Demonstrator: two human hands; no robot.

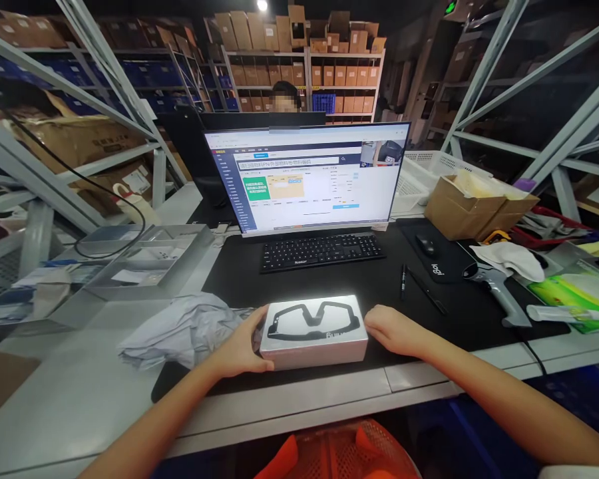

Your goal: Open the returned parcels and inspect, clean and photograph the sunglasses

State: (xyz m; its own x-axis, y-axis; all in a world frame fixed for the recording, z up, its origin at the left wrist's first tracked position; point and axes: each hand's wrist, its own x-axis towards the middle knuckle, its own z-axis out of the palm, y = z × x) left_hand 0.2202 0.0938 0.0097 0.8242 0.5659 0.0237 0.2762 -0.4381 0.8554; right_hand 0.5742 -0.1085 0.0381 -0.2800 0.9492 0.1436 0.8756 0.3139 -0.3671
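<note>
Left hand (239, 347) spread wide, and the white box (313, 332) is gripped by its left end; right hand (393, 330) is curled at the right, any hold unclear.

Box (313, 336) before keyboard (323, 253), bag (190, 329) left, scanner (500, 296) right

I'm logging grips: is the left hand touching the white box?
Touching: the head view shows the left hand clasping the white box by its left end.

Bare forearms (479, 380) angled inward, left hand (235, 349) spread wide, right hand (393, 330) curled
</note>
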